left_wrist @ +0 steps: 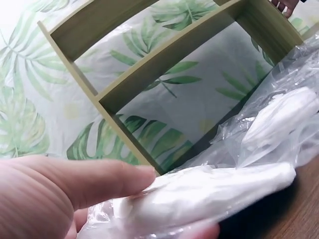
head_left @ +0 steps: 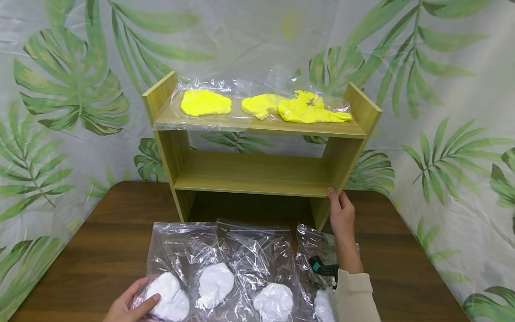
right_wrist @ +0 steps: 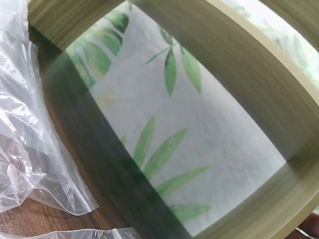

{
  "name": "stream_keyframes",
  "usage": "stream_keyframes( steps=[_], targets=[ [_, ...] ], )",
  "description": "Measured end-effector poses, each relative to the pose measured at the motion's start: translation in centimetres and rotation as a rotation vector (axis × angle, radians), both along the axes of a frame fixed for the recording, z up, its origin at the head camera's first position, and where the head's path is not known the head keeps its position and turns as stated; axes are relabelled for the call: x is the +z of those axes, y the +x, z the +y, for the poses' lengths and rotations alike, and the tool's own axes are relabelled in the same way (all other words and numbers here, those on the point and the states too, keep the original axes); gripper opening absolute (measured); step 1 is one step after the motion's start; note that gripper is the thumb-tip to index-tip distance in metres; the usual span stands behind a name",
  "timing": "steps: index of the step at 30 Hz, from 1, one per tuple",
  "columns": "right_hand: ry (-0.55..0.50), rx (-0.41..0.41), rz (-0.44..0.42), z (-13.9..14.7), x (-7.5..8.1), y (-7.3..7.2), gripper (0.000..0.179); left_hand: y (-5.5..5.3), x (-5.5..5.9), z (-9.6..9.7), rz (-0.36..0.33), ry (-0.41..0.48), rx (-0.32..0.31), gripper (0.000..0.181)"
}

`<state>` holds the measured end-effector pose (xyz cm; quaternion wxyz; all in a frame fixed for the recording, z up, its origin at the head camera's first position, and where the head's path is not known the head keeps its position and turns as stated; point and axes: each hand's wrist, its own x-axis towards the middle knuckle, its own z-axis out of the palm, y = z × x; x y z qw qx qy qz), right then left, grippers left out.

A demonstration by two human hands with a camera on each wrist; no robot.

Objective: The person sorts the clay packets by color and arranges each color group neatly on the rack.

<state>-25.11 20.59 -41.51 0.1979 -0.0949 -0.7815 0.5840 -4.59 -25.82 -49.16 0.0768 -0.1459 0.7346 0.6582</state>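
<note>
My left hand pinches a clear zip bag holding a white, dough-like lump, thumb on top. In the left wrist view that lump sits under the thumb, with a fingertip below. At the front right edge of a small two-tier wooden shelf, my right hand grips the side panel near the lower board. Only a bit of its fingers shows in the right wrist view's corner. More bagged white lumps lie beside the left hand's bag.
Bags with flattened yellow lumps lie on the shelf's top board. Another clear bag sits under the right forearm, which wears a dark strap. A brown wooden table bears everything, before a leaf-patterned cloth.
</note>
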Motion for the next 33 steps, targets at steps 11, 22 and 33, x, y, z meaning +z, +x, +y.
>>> stream_keyframes(
  steps=[11, 22, 33],
  targets=[
    [-0.013, -0.014, 0.009, 0.22, -0.09, 0.1, 0.052, -0.17, 0.17, -0.07, 0.055, 0.119, -0.044, 0.038],
    [-0.029, 0.017, -0.024, 0.48, -0.06, 0.4, 0.058, -0.11, 0.58, 0.57, 0.132, 0.126, 0.176, 0.034],
    [0.004, 0.02, -0.007, 0.16, 0.0, 0.14, 0.056, 0.42, 0.7, 0.02, 0.242, 0.222, 0.234, 0.037]
  ],
)
